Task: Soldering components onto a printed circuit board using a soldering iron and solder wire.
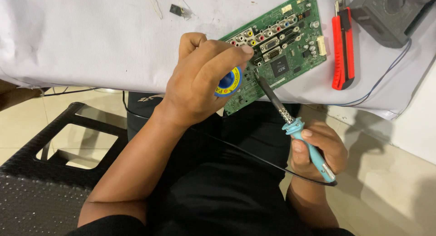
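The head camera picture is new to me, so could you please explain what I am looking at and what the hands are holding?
This single picture comes from a camera worn on a person's head, looking down at their own two bare hands and lap. The left hand grips a small round blue and yellow tin against the green circuit board. The right hand holds a soldering iron with a light blue handle, its dark tip touching the board's lower edge. The board lies on a table covered with white cloth. Beside it lie a red and black utility knife and a grey box with a blue wire.
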